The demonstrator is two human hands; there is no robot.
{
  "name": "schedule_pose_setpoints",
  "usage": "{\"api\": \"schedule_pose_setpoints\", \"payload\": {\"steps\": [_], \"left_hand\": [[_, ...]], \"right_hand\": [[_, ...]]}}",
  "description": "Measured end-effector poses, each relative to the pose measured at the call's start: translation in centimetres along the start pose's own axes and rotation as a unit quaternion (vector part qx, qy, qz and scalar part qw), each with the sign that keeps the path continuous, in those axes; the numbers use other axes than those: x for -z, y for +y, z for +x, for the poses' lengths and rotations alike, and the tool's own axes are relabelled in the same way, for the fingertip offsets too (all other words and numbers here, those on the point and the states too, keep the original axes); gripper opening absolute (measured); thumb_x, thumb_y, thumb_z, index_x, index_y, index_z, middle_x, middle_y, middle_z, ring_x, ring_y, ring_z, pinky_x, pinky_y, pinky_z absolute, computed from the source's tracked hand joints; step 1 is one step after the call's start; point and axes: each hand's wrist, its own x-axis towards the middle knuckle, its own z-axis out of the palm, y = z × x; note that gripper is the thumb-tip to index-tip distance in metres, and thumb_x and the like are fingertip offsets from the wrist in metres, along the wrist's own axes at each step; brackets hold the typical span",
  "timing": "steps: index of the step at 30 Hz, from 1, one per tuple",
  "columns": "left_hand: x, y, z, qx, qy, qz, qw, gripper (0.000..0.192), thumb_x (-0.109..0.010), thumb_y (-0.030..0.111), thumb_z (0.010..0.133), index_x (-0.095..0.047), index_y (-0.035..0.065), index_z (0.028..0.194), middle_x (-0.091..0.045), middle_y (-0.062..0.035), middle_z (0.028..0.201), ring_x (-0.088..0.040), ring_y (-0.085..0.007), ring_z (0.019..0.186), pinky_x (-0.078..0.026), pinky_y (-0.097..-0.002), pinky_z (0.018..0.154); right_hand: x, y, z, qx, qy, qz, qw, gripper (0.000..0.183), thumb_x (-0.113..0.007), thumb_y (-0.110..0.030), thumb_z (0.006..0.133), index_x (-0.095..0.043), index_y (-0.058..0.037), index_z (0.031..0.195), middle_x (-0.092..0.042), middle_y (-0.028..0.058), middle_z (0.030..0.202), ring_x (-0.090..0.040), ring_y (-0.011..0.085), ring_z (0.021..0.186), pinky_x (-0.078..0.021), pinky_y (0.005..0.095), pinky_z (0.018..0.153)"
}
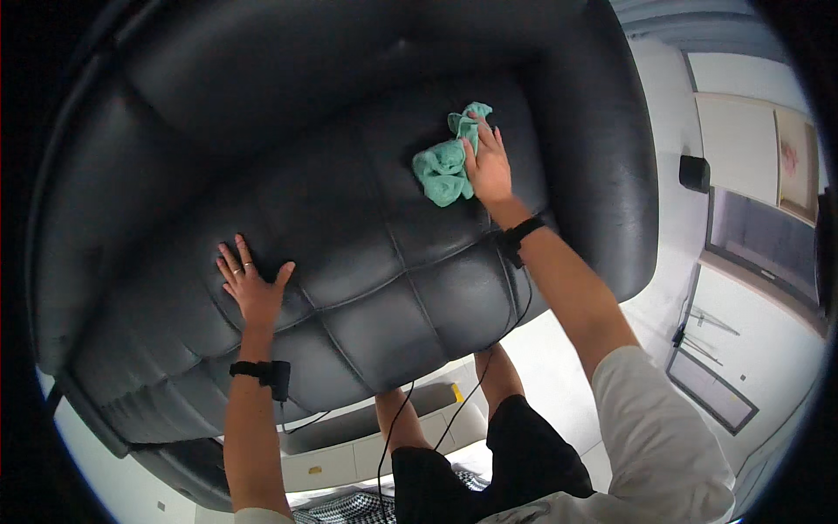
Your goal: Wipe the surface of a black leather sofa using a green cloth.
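A black leather sofa [294,190] with a tufted seat fills most of the view. My right hand [486,160] presses on a crumpled green cloth [442,171] on the seat near the right armrest, its fingers over the cloth's right part. Flat on the seat at the left, my left hand [254,280] has its fingers spread and holds nothing; it wears rings. Black bands with small devices and cables are on both wrists.
The thick right armrest [599,164] borders the seat. Thin black cables [484,367] hang from the wrists past the sofa's front edge. Behind my legs is a pale drawer cabinet [340,464]; a houndstooth fabric [347,509] lies nearby. Wall cabinets [736,147] stand at the right.
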Motion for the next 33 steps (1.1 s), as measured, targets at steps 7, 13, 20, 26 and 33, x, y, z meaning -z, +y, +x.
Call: {"api": "schedule_pose_setpoints", "payload": {"steps": [7,13,20,26,33], "left_hand": [[10.3,-6.4,1.4,-0.133,-0.006,-0.147,0.980,0.082,-0.080,0.027,0.081,-0.039,0.0055,0.149,-0.024,-0.0199,0.161,-0.025,-0.0400,0.148,-0.030,-0.0470,0.118],[34.3,-1.3,11.4,-0.270,0.277,-0.095,0.917,0.054,-0.069,0.019,0.092,-0.050,0.0017,0.140,-0.037,-0.0208,0.153,-0.037,-0.0397,0.141,-0.034,-0.0442,0.115],[43.8,-5.6,27.1,-0.050,0.260,0.095,0.960,0.064,-0.039,0.056,0.102,-0.043,0.0144,0.150,-0.033,-0.0154,0.159,-0.030,-0.0357,0.146,-0.025,-0.0535,0.118],[40.0,-1.0,27.4,-0.011,0.307,0.115,0.945,0.060,-0.031,0.055,0.103,-0.041,0.0209,0.152,-0.036,-0.0094,0.159,-0.029,-0.0291,0.148,-0.022,-0.0512,0.119],[39.5,-4.5,28.4,-0.054,0.387,0.137,0.910,0.049,-0.032,0.035,0.105,-0.044,0.0190,0.150,-0.039,-0.0084,0.157,-0.034,-0.0285,0.145,-0.024,-0.0488,0.118]], "right_hand": [[-1.5,-18.7,-4.6,0.058,-0.082,0.093,0.991,0.084,-0.079,-0.014,0.072,-0.042,-0.0125,0.147,-0.039,0.0212,0.149,-0.037,0.0420,0.138,-0.0310,0.0522,0.116],[6.8,-12.6,0.3,-0.083,-0.172,0.250,0.949,0.066,-0.058,0.005,0.080,-0.044,-0.0125,0.143,-0.060,0.0195,0.125,-0.058,0.0410,0.118,-0.0492,0.0427,0.100],[26.4,-16.3,21.5,-0.062,0.160,0.470,0.866,0.025,-0.062,-0.012,0.092,-0.063,-0.0002,0.114,-0.067,0.0068,0.103,-0.061,0.0145,0.097,-0.0492,0.0306,0.088],[23.7,-15.1,38.1,0.200,0.256,-0.181,0.928,0.072,-0.055,-0.060,0.093,-0.059,0.0013,0.130,-0.066,0.0204,0.121,-0.064,0.0362,0.108,-0.0484,0.0437,0.098],[18.3,-37.6,39.1,0.136,0.006,0.033,0.990,0.056,-0.059,-0.050,0.090,-0.065,0.0007,0.112,-0.065,0.0230,0.113,-0.062,0.0378,0.110,-0.0491,0.0474,0.094]]}}
